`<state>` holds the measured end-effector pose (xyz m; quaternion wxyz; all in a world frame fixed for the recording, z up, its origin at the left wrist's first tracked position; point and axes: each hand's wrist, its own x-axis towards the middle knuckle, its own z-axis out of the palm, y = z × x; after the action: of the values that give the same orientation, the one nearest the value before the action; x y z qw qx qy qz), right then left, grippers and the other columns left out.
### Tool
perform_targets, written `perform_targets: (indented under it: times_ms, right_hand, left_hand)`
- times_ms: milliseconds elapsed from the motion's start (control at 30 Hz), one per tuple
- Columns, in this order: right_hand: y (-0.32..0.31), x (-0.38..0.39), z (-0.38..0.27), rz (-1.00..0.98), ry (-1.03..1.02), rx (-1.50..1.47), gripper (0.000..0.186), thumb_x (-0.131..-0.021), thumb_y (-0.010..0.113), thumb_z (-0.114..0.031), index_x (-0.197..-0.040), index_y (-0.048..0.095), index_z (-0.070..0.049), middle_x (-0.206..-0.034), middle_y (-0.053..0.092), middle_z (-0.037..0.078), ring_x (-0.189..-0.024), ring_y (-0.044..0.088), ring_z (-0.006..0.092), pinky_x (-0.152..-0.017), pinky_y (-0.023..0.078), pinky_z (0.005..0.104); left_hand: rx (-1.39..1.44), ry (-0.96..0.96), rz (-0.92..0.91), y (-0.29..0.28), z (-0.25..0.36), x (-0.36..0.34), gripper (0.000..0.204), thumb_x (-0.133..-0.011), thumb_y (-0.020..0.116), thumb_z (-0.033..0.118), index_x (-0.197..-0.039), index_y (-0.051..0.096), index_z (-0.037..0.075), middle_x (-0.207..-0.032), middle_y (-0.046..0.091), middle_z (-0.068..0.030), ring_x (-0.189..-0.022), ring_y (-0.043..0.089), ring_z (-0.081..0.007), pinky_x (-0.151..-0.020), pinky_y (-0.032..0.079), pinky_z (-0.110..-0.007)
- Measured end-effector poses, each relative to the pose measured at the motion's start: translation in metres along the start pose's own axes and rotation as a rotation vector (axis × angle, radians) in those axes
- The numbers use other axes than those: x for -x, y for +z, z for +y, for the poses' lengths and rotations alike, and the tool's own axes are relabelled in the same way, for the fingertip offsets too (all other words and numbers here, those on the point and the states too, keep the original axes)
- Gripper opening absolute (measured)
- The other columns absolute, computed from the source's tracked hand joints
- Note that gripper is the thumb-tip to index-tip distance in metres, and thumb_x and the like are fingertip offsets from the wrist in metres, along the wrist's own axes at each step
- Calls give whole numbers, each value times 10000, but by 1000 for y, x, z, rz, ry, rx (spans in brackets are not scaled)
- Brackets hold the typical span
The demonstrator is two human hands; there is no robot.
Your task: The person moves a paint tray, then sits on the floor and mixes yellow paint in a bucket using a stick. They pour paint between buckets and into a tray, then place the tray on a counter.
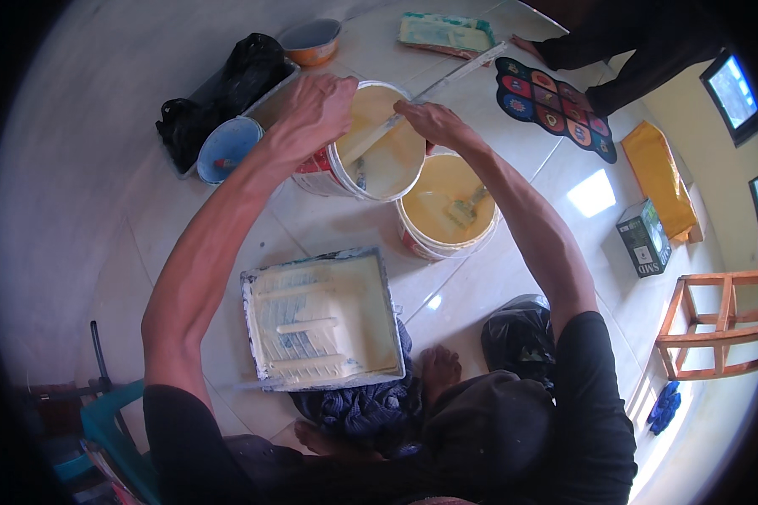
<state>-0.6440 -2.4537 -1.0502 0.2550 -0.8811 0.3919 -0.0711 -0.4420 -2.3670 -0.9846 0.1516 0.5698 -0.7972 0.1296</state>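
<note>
My left hand (pixel 318 109) is closed on the left rim of a large white-and-red paint bucket (pixel 313 175), which is tilted and holds cream paint. In my right hand (pixel 436 124) is a long, flat, paint-smeared stick (pixel 467 74); its lower end reaches into that bucket. Touching or close beside it stands a second bucket (pixel 419 242) of cream paint, with a paintbrush (pixel 465 210) lying inside. Nearer my feet, a paint roller tray (pixel 396 353) coated in cream paint rests partly on a dark cloth (pixel 354 414).
A blue bowl (pixel 221 141), black plastic bags (pixel 227 88) and an orange basin (pixel 312 52) stand at far left. Another tray (pixel 448 34) lies farther back. A person's legs (pixel 623 63) are beside a patterned mat (pixel 556 109). Rightward are a box (pixel 644 240) and wooden stool (pixel 720 324).
</note>
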Motion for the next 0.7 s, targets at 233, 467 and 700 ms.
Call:
perform_targets:
  times_ms: [233, 467, 700]
  right_hand:
    - [13, -5, 22, -4, -7, -233, 427, -1001, 281, -336, -1263, 490, -71, -882, 653, 181, -648, 669, 230, -694, 537, 350]
    - [11, 4, 19, -31, 59, -467, 504, -990, 308, -404, -1290, 489, -42, -991, 634, 164, -730, 659, 212, -759, 503, 327]
    - [16, 9, 18, -22, 100, -636, 554, -954, 370, -482, -1182, 546, -9, -828, 604, 93, -675, 589, 149, -652, 464, 286]
  left_hand:
    - [-13, 110, 104, 1, 5, -2, 151, -711, 566, 19, -851, 608, -17, -710, 621, -229, -706, 630, -394, -617, 493, -467]
    - [-41, 166, 131, 4, 12, -4, 115, -733, 578, 32, -824, 600, -35, -694, 613, -224, -662, 622, -383, -593, 481, -466]
    - [-16, 158, 131, 12, 17, -7, 112, -736, 573, 39, -809, 606, -39, -692, 607, -237, -687, 625, -379, -632, 480, -478]
